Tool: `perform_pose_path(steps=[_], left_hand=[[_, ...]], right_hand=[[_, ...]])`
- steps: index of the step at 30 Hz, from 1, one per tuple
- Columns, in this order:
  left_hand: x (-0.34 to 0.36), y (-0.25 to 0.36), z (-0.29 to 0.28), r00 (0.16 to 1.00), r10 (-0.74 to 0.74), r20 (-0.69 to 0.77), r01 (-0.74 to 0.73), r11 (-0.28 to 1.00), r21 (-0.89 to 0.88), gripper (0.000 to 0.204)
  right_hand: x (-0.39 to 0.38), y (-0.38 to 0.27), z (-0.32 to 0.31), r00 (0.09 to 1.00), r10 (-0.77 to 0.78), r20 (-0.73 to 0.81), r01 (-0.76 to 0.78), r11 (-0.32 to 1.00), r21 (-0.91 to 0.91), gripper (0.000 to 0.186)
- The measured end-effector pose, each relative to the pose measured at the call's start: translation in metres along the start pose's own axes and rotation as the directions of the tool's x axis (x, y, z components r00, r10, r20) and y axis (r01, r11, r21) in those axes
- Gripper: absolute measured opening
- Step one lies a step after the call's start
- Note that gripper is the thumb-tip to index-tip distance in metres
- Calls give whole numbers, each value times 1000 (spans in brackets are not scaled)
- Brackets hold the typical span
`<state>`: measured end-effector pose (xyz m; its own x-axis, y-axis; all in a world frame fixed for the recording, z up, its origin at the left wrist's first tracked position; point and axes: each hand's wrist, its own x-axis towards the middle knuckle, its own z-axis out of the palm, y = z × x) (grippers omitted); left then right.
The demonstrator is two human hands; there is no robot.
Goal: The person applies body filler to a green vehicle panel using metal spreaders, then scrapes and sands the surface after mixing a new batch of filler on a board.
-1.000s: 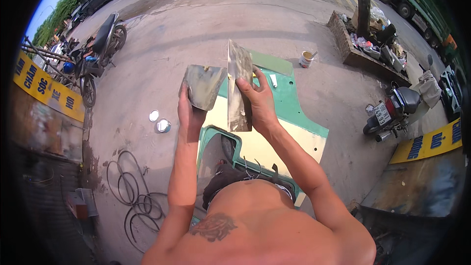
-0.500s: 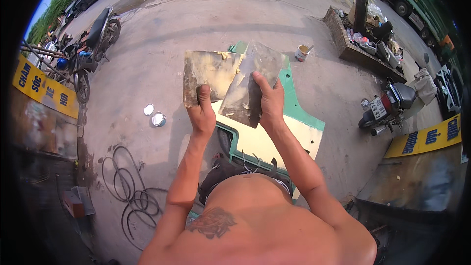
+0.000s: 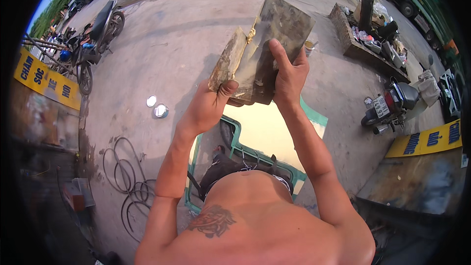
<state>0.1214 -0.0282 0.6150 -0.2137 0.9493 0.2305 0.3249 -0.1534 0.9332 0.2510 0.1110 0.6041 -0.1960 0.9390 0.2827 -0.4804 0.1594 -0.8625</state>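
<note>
My left hand point(image 3: 206, 108) grips a smaller, stained flat plate point(image 3: 226, 56), held tilted with its edge against a larger grimy plate point(image 3: 282, 22) in my right hand point(image 3: 289, 81). Yellowish paste clumps point(image 3: 250, 36) along the line where the plates meet. Both thumbs lie on the plate faces; the fingers behind are mostly hidden. Below my hands is a panel point(image 3: 265, 127) with a cream middle and green edges, its far part covered by the plates and hands.
An open can point(image 3: 161, 111) and lid point(image 3: 151, 100) lie left, another can point(image 3: 310, 48) behind the plates. A coiled hose point(image 3: 127, 176) is at lower left. Parked motorbikes point(image 3: 392, 103) flank me; a brick planter point(image 3: 353, 44) with rubbish, signboards and a truck point(image 3: 412, 5) are around.
Both hands have risen with the plates, moving away from me. The plates were apart a second ago; they now meet, turned at another angle, with the right one higher.
</note>
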Motion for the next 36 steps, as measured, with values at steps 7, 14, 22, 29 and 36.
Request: perform_pose_path(steps=[7, 14, 22, 29, 36], left_hand=[[0, -22, 9, 998, -54, 21, 58, 909, -413, 57], [17, -14, 25, 929, -138, -344, -245, 468, -849, 46], [3, -27, 13, 873, -247, -422, -216, 579, -786, 36], [-2, -16, -28, 745, -5, -668, -182, 960, -211, 36], [11, -10, 13, 817, -257, -516, -359, 472, -805, 38]], right_hand=[[65, -73, -12, 984, -177, 24, 148, 881, 449, 16], [22, -76, 37, 926, -376, -48, 354, 813, 463, 25], [-12, -19, -16, 842, -196, 502, 10, 937, 350, 55], [12, 19, -50, 687, 308, 659, -239, 951, -195, 14], [7, -50, 36, 902, -207, 379, -30, 845, 534, 48]])
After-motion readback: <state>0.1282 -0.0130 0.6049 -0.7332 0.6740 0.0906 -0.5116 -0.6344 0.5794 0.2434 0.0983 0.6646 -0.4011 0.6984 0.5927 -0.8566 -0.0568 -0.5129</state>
